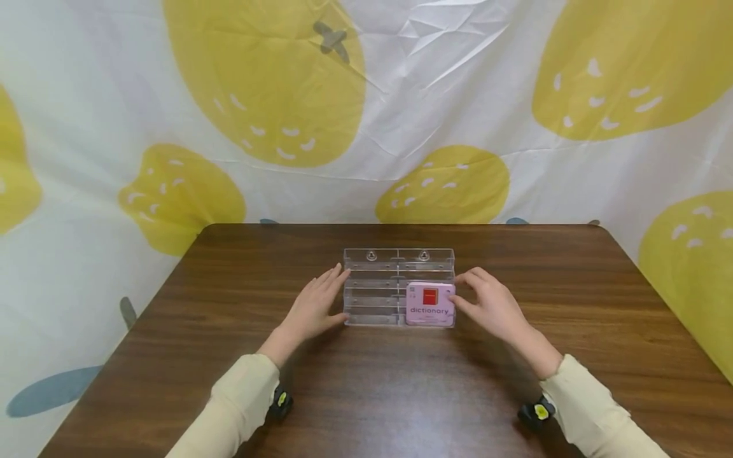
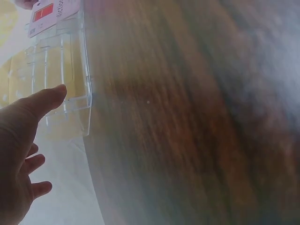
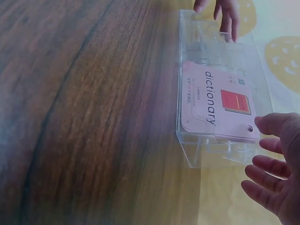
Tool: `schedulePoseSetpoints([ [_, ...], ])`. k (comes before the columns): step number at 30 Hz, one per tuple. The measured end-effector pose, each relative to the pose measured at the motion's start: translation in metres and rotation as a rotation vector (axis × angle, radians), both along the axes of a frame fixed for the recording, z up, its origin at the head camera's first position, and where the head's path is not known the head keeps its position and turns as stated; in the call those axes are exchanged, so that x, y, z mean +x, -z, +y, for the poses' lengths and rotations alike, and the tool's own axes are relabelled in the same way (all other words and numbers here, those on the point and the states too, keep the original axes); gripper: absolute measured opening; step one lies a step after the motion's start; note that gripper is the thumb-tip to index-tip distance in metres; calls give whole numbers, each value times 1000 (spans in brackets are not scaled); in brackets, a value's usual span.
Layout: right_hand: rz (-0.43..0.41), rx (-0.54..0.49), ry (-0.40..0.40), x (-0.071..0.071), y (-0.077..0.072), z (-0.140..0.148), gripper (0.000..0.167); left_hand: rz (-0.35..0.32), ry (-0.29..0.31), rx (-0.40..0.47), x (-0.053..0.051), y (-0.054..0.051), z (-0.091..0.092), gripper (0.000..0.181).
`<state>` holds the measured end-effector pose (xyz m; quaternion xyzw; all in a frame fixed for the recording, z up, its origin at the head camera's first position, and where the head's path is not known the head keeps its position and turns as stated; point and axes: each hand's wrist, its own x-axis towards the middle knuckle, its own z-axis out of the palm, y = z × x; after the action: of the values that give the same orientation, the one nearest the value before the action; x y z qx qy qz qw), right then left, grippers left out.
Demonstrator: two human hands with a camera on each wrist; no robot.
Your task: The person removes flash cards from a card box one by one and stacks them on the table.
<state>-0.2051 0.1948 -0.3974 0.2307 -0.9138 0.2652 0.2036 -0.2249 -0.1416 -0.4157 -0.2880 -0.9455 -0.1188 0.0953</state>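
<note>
A clear plastic card rack (image 1: 371,292) with tiered compartments in two columns stands on the table. A stack of pink cards (image 1: 429,315) printed "dictionary", with a red book picture, sits in its lower right compartment. At the rack's left side is my left hand (image 1: 312,305), thumb by the lower corner and fingers by the upper edge, not wrapped round it. My right hand (image 1: 492,305) is at the right side, its thumb tip at the cards' edge. In the right wrist view the other fingers (image 3: 265,171) of that hand are spread apart from the cards.
The brown wooden table (image 1: 366,394) has its far edge behind the rack. A white cloth (image 1: 275,191) with yellow lemon prints hangs behind and at the sides.
</note>
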Motion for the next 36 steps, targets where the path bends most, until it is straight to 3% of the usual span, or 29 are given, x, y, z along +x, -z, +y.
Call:
schedulePoseSetpoints([
  [21, -8, -27, -3, -8, 5, -9, 31, -46, -11, 25, 5, -1, 2, 84],
  [36, 22, -125, -149, -19, 6, -9, 21, -49, 4, 66, 3, 2, 0, 83],
])
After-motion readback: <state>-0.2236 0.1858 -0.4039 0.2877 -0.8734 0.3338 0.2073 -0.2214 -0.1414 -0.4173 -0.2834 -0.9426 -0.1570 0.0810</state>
